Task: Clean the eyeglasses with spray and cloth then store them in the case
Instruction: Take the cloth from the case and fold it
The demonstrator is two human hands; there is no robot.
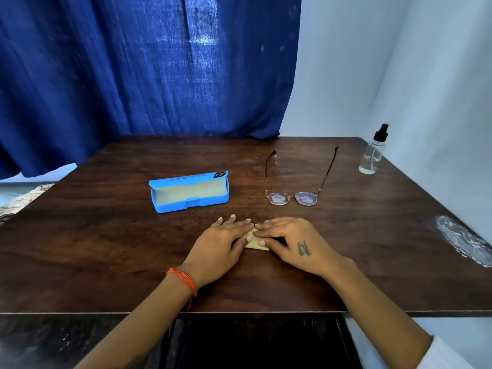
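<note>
Thin-rimmed eyeglasses [292, 198] lie on the dark wooden table [106, 235] with both arms unfolded and pointing away from me. To their left sits a blue case [190, 193], lid open, pale lining showing. A clear spray bottle [372, 155] with a black nozzle stands upright at the far right. Near the front of the table, a small folded yellow cloth [256, 243] lies flat. My left hand [221, 243] and my right hand [290, 241] both press on it with their fingertips, covering most of it.
A blue curtain [146, 70] hangs behind the table and a white wall [399, 75] stands to the right. A whitish scuffed patch [463, 239] marks the table's right edge. Checked fabric [16, 201] lies beyond the left edge.
</note>
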